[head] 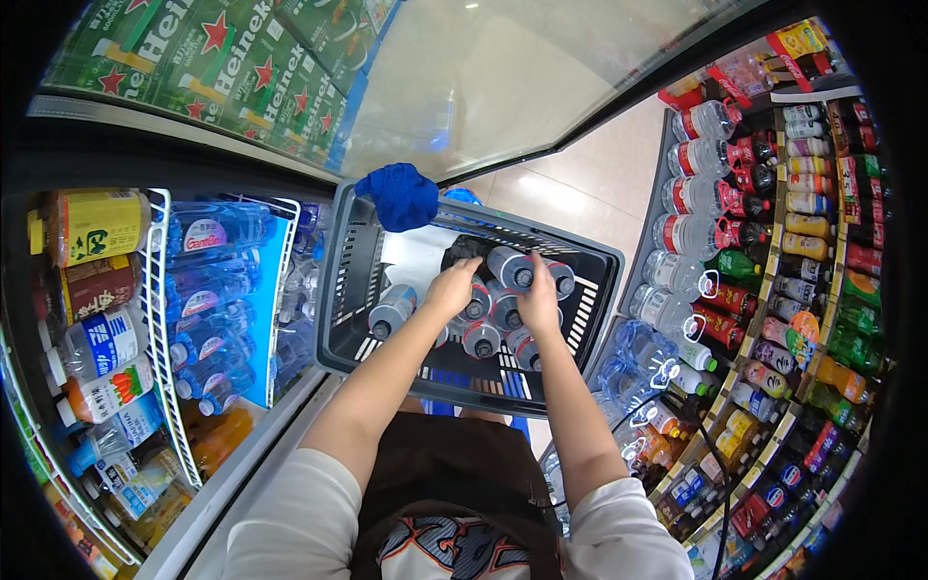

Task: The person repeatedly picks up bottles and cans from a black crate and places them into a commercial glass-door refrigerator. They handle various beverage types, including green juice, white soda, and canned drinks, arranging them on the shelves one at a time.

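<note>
A dark grey plastic shopping basket [471, 388] stands before me with several capped drink bottles inside. My right hand [539, 301] is against the side of a clear bottle with a dark cap [512, 267]; whether it grips the bottle is unclear. Over the bottles to the left is my left hand [454, 287], its fingertips by a dark crumpled item [464, 250]. Another bottle [392, 312] lies apart at the basket's left side. White paper or plastic [417, 254] lies in the back left of the basket. A blue cloth [399, 196] hangs over the back left corner of the rim.
On the left, an open cooler holds several drink bottles [217, 228] between white wire dividers [156, 290]. An open glass door [507, 80] spans the top, near green beer cartons [210, 65]. Shelves of bottles [689, 196] line the right, beside the tiled floor [580, 181].
</note>
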